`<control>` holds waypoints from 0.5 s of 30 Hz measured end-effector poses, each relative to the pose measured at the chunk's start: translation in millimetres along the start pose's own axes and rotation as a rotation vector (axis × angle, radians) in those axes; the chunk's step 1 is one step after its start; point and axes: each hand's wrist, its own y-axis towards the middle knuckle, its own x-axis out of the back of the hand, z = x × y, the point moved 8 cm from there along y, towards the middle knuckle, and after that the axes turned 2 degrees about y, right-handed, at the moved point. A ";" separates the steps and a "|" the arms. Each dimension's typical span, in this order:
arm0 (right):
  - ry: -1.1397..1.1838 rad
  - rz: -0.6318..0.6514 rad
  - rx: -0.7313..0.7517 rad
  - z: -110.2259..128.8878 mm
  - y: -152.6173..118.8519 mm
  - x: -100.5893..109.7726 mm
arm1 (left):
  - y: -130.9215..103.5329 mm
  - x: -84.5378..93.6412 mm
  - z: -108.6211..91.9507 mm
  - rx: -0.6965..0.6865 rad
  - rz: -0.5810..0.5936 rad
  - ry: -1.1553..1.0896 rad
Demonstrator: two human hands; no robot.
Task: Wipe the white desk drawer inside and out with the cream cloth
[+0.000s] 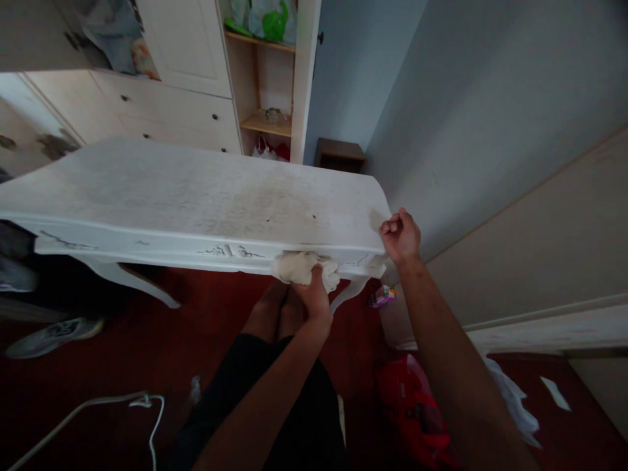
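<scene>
A white table (186,176) with curved legs and carved trim spans the view, its top marked by greyish stains. My left hand (314,291) grips a cream cloth (299,267), pressed against the table's front face right of the centre carving. Beside the table's right corner is my right hand (402,235), its fingers curled in; whether it holds anything is hidden. Two small reddish specks lie on the tabletop.
Behind the table stands a white cabinet (191,46) with drawers and open shelves. A grey wall rises at the right. On the red floor are a red bag (412,405), a shoe (53,337) and a white cable (88,403).
</scene>
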 end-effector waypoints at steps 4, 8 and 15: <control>0.040 0.026 -0.063 -2.1 0.7 -0.1 | -47.2 -59.7 71.2 0.639 0.230 -0.201; 0.057 0.004 -0.114 -4.4 3.3 2.4 | -79.7 -110.8 95.5 0.940 0.415 -0.289; -0.011 -0.031 -0.098 -8.3 9.9 4.8 | -66.7 -111.4 43.9 0.964 0.369 -0.290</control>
